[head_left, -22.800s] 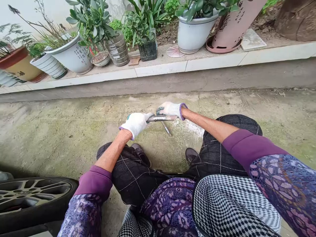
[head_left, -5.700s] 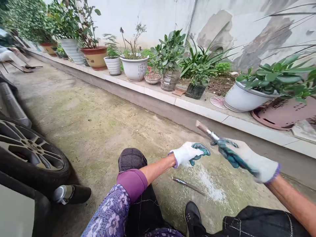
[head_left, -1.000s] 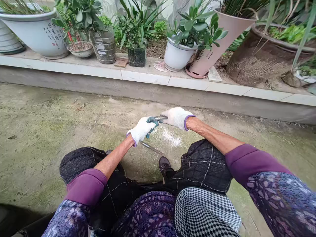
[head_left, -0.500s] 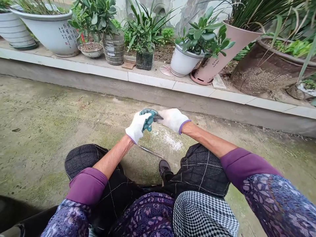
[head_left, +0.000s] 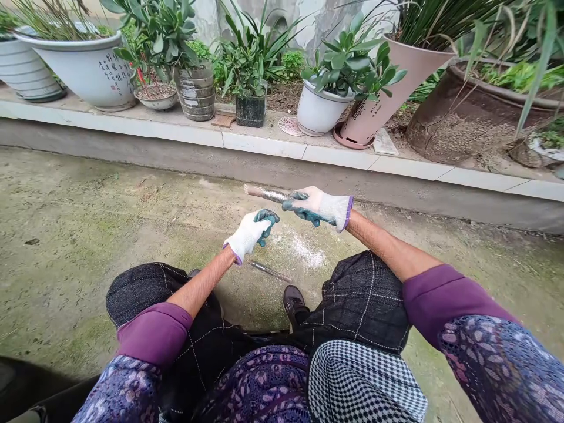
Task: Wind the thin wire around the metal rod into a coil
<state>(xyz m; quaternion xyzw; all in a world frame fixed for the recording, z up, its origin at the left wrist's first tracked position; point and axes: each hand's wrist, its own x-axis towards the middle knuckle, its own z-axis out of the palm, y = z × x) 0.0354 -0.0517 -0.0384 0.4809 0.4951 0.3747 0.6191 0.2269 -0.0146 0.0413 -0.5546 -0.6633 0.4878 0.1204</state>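
Observation:
My right hand (head_left: 311, 205), in a white glove with a teal coated palm, grips a short rod (head_left: 268, 194). The rod has a silvery, ridged middle and a brownish blunt end pointing left; its other end is hidden in the glove. Just below and left of it, my left hand (head_left: 255, 230), gloved alike, is closed with its fingers curled in. Whether anything is inside those fingers is hidden. Under the hands, white crumbs or powder (head_left: 304, 249) lie scattered on the ground. A thin metallic rod (head_left: 269, 271) rests on the ground between my feet.
A low tiled ledge (head_left: 264, 144) runs across the front, bearing several potted plants, among them a white pot (head_left: 319, 111) and a pink planter (head_left: 374, 114). My shoe (head_left: 294, 299) is close to the thin rod. A checked cap-like cloth (head_left: 365, 382) is at my lap.
My hands were together and have parted. The right hand has turned, and the ridged rod now shows clearly in it. My left hand has come slightly down, closer to me.

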